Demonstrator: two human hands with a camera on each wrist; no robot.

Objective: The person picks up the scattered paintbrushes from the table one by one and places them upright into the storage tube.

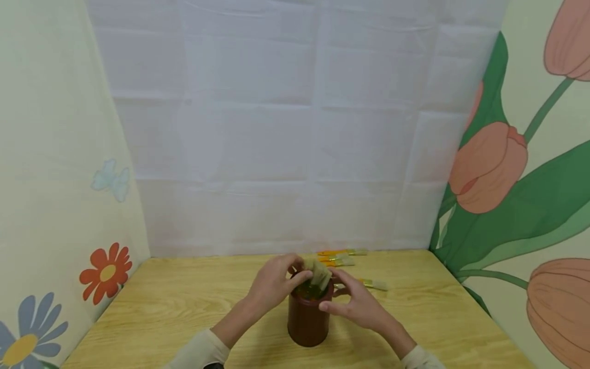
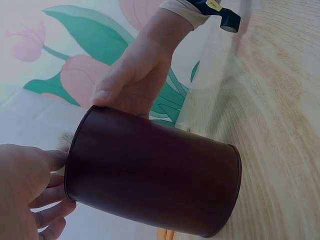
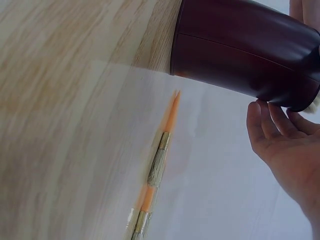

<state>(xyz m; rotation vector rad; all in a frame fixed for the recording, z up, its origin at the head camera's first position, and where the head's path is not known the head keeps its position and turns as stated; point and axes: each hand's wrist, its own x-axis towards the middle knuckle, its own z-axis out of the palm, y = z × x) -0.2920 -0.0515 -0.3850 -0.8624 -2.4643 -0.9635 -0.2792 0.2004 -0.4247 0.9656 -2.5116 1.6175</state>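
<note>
A dark brown cylindrical holder (image 1: 308,322) stands upright on the table, seen in all three views. Several paintbrushes stand inside it, their pale bristles (image 1: 318,273) showing above the rim. At the rim's left, my left hand (image 1: 275,283) has its thumb and fingers around the bristle end of a brush; the grip is partly hidden. My right hand (image 1: 357,302) holds the upper right side of the holder, thumb in front and fingers behind. In the right wrist view, the fingers of the right hand (image 3: 290,145) touch the holder's side near its rim.
Loose paintbrushes with orange handles (image 1: 338,260) lie on the wooden table (image 1: 184,302) behind the holder. Another brush (image 1: 375,284) lies just beyond the right hand. A white sheet (image 1: 276,154) rises at the table's back edge, with flower-patterned panels at both sides.
</note>
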